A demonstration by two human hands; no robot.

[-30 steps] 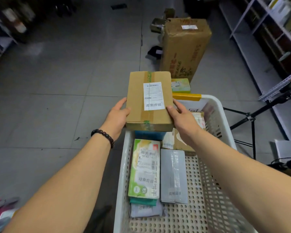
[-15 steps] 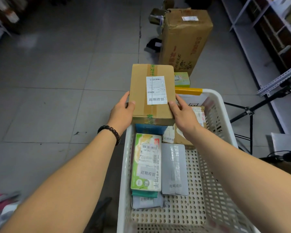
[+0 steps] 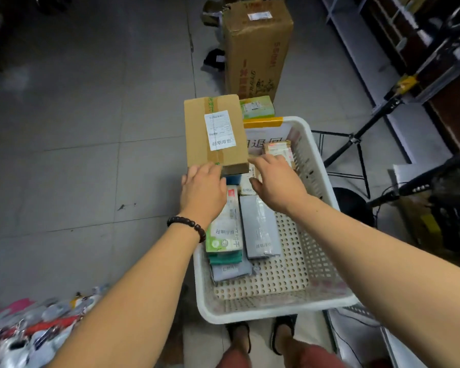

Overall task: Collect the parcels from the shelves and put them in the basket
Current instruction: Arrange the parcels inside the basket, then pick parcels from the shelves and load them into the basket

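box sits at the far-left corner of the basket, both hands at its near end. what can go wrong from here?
1. The cardboard box seems perched on a blue parcel and looks to overhang the rim of the basket; it may tip onto the floor.
2. The left hand only touches its near end and the right hand is open, so no grip would stop a slide.

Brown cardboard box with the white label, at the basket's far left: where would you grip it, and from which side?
Take the brown box by its two long side faces, one hand each, coming from its near end. It lies flat, label up, long sides running away from the person and seemingly free above the basket. The left hand touches only its near edge.
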